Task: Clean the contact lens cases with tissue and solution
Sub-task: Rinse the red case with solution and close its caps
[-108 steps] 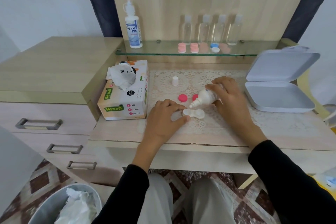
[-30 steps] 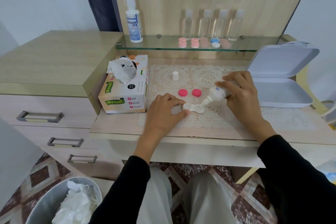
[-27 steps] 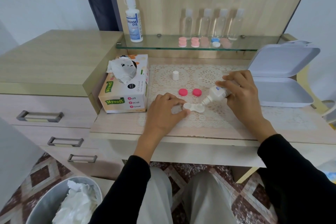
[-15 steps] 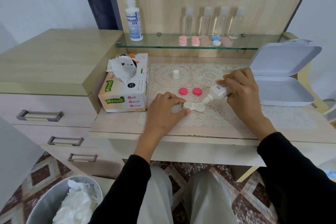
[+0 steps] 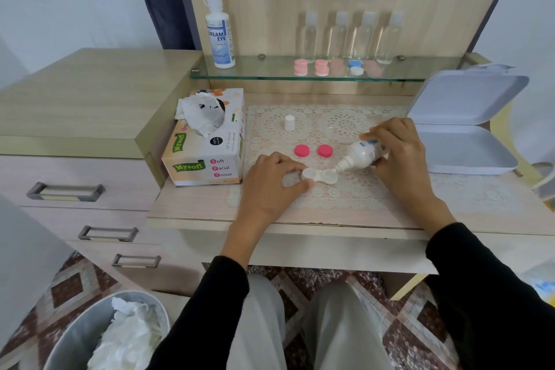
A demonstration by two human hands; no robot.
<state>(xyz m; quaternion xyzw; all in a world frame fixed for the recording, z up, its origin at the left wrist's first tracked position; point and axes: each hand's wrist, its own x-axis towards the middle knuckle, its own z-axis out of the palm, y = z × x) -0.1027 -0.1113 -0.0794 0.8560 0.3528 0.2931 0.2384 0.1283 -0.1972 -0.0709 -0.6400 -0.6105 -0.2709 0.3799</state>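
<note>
Your left hand [image 5: 270, 186] pinches the left end of the case [image 5: 319, 175] on the bench [image 5: 192, 207]. Your right hand [image 5: 399, 156] is curled round the bottle [image 5: 360, 155], tip at the right cup. The case looks light and slippy, so hold its edge. Any drops are too small to see.

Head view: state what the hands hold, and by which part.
The right hand grips the small solution bottle round its body. The left hand pinches the white contact lens case at its left end.
</note>
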